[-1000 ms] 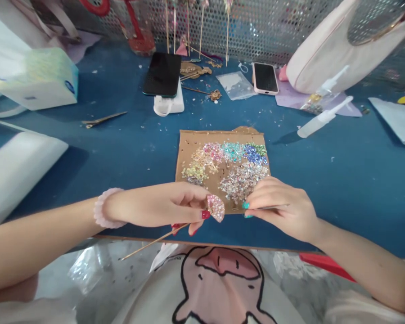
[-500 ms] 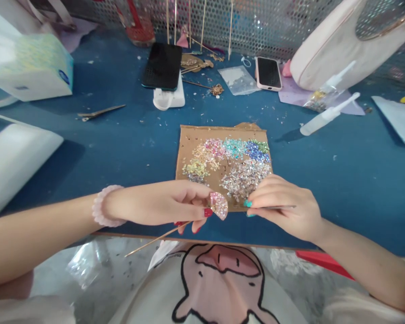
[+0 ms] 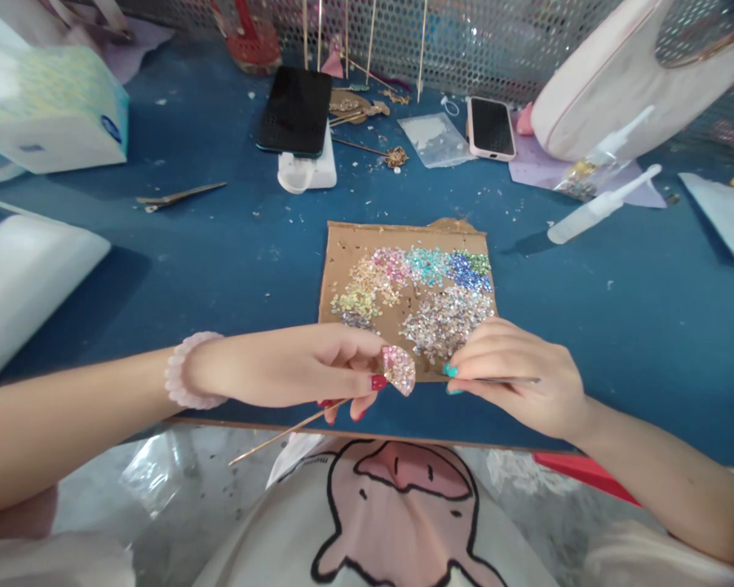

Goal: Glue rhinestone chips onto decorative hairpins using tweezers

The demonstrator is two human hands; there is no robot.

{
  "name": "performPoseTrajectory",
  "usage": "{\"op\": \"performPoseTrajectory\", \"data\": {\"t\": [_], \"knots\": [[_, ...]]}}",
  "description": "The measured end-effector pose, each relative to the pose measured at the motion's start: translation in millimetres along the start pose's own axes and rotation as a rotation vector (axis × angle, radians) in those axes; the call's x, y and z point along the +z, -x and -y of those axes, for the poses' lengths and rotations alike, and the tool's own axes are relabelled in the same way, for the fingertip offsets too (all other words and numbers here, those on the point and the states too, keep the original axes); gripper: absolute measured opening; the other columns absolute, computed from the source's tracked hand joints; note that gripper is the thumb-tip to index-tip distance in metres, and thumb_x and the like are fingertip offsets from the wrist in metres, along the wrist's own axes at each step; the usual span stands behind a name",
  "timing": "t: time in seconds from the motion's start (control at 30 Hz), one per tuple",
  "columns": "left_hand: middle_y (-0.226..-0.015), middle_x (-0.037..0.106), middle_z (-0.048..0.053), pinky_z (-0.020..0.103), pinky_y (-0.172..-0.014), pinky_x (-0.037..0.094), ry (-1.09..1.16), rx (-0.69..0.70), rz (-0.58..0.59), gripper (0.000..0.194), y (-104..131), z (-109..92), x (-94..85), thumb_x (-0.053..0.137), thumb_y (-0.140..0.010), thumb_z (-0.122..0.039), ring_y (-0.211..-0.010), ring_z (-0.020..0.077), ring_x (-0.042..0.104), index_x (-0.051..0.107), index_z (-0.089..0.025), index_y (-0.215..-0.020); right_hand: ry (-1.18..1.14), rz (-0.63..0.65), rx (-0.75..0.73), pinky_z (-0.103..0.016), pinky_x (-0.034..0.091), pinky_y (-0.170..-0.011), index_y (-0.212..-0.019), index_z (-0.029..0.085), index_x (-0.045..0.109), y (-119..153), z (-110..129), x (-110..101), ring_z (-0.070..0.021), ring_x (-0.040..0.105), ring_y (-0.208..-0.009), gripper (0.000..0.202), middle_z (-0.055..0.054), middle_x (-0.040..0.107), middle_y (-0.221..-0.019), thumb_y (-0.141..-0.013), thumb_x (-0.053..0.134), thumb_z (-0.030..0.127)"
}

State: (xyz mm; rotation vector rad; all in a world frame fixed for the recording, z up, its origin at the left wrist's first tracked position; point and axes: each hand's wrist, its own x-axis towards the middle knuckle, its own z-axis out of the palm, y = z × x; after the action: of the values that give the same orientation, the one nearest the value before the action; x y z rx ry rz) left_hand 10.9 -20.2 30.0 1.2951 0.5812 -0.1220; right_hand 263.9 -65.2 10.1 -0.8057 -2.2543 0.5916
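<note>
My left hand (image 3: 311, 367) is closed on a hairpin: its fan-shaped head (image 3: 399, 369), covered in pink and pale sequins, sticks out past the thumb and fingertips. The pin's thin gold stick (image 3: 281, 440) slants down to the left under the hand. Slim metal tweezers (image 3: 514, 380) are pinched in my right hand (image 3: 519, 371), over the near right edge of a cardboard sheet (image 3: 348, 236). Their tips are too small to make out. Sequins lie on the cardboard in heaps: silver (image 3: 444, 322), yellow (image 3: 355, 305), pink (image 3: 391, 264), turquoise (image 3: 428, 265), and blue (image 3: 470, 272).
A metal clip (image 3: 180, 196) lies to the left, near a tissue pack (image 3: 55, 114). Behind the cardboard are a black phone (image 3: 294, 110), a small plastic bag (image 3: 435, 139) and a pink-edged phone (image 3: 491, 128). A white glue bottle (image 3: 587, 216) lies at right.
Both hands keep their grips and almost the same places. The whole view has shifted slightly.
</note>
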Motion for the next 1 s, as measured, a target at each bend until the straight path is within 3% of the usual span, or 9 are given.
{"op": "performPoseTrajectory", "data": {"t": [0.27,0.5,0.67,0.87,1.0], "knots": [[-0.072,0.053,-0.004,0.014,-0.054,0.043,-0.031,-0.035,-0.010,0.018,0.3,-2.6,0.6,0.042,-0.091,-0.021,-0.060,0.0075,0.049,0.055,-0.020,-0.104,-0.005,0.001,0.010,-0.029,0.049,-0.069,-0.081,0.021,0.064,0.4,0.6,0.1,-0.0114,0.061,-0.067,0.006,0.000,0.068,-0.071,-0.078,0.066,0.017],[-0.071,0.053,-0.004,0.015,-0.050,0.042,-0.016,-0.040,-0.016,0.012,-0.4,-2.0,0.8,0.044,-0.091,-0.024,-0.054,0.0070,0.051,0.053,-0.019,-0.096,-0.012,-0.006,0.012,-0.028,0.050,-0.068,-0.081,0.022,0.065,-0.3,1.2,-0.3,-0.0117,0.062,-0.067,0.006,0.000,0.069,-0.071,-0.079,0.064,0.017],[-0.069,0.052,-0.005,0.013,-0.041,0.037,0.028,-0.058,-0.031,0.009,0.6,-3.6,1.2,0.045,-0.092,-0.025,-0.045,0.0045,0.044,0.050,-0.020,-0.087,-0.046,-0.040,0.020,-0.030,0.051,-0.068,-0.083,0.023,0.065,0.3,1.2,-0.8,-0.0127,0.063,-0.067,0.009,0.000,0.069,-0.071,-0.079,0.064,0.014],[-0.068,0.053,-0.005,0.012,-0.040,0.037,0.028,-0.118,-0.008,0.015,-0.9,-2.7,5.8,0.042,-0.093,-0.025,-0.045,0.0051,0.042,0.053,-0.022,-0.103,-0.123,-0.089,0.007,-0.032,0.052,-0.068,-0.087,0.022,0.064,1.9,2.1,-1.9,-0.0134,0.064,-0.070,0.017,-0.001,0.070,-0.074,-0.077,0.065,0.008],[-0.069,0.054,-0.004,0.012,-0.045,0.039,0.004,-0.109,-0.015,0.015,-2.5,-2.1,8.8,0.043,-0.094,-0.029,-0.050,0.0056,0.045,0.054,-0.021,-0.101,-0.136,-0.116,0.001,-0.032,0.053,-0.066,-0.087,0.021,0.064,1.3,5.9,-1.1,-0.0137,0.064,-0.068,0.016,-0.002,0.069,-0.073,-0.075,0.067,0.010]]}}
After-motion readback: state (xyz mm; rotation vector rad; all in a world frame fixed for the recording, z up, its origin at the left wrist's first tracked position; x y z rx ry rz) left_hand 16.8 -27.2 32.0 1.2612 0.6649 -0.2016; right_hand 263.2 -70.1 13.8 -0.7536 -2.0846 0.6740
